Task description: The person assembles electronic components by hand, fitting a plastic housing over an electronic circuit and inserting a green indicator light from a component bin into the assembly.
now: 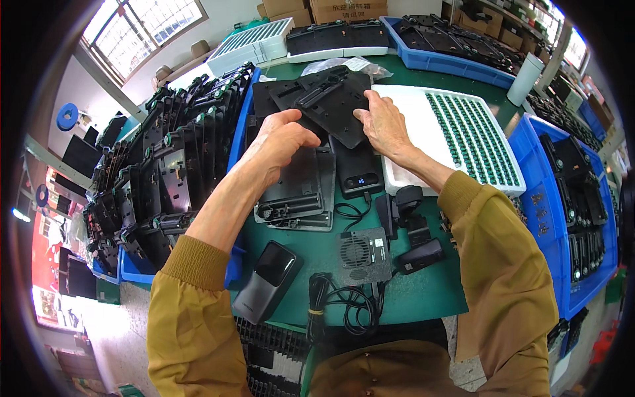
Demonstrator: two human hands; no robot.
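Tilted over a pile of similar parts is a black plastic panel (340, 109) with a molded tubular section and small holes. My right hand (385, 129) pinches its right edge between thumb and fingers. My left hand (281, 144) is closed at its lower left edge, fingertips partly hidden. Below the left hand lie stacked black panels (294, 202). A black power bank (360, 175) with a lit display and a plugged cable lies under the held panel. Closer to me are a grey power bank (270, 281), a small vented fan box (364, 257) and coiled black cables (321, 298).
Blue crates of black parts stand at left (241, 126), right (549, 218) and back right (456, 63). A white foam tray (407, 99) holds rows of small green pieces. Clear plastic bags (374, 69) lie behind the pile, and a pale cylinder (526, 79) stands at far right.
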